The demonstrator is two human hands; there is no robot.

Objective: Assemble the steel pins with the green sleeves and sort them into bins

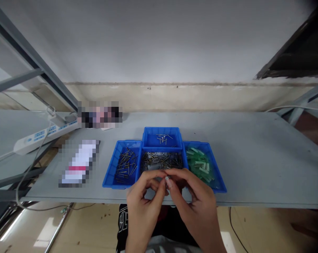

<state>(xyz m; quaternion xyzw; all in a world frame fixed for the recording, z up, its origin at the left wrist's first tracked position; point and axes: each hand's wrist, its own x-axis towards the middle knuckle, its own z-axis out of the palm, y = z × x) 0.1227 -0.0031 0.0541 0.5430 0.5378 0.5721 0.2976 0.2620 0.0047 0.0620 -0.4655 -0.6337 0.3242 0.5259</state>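
My left hand (147, 196) and my right hand (193, 196) meet at the table's front edge, fingertips together. Between both thumbs and forefingers they pinch a small silvery metal piece (166, 178), mostly hidden by the fingers. Just beyond them, a blue bin (184, 160) holds many thin metal pins (161, 159), its near part covered by my hands. On the left, another blue bin (110, 172) has more loose pins (125, 163). Several silvery pins (163, 138) lie in the back blue bin (148, 141). The right blue bin (219, 172) contains green plastic bags and pale cylindrical pieces (201, 165).
A blurred-out phone-like object (81, 160) lies on the grey table (259, 158) to the left. Behind it are a pixelated item (102, 116) and a white power strip (43, 135) with cables. Metal frame posts (35, 52) stand on both sides, with a wall behind.
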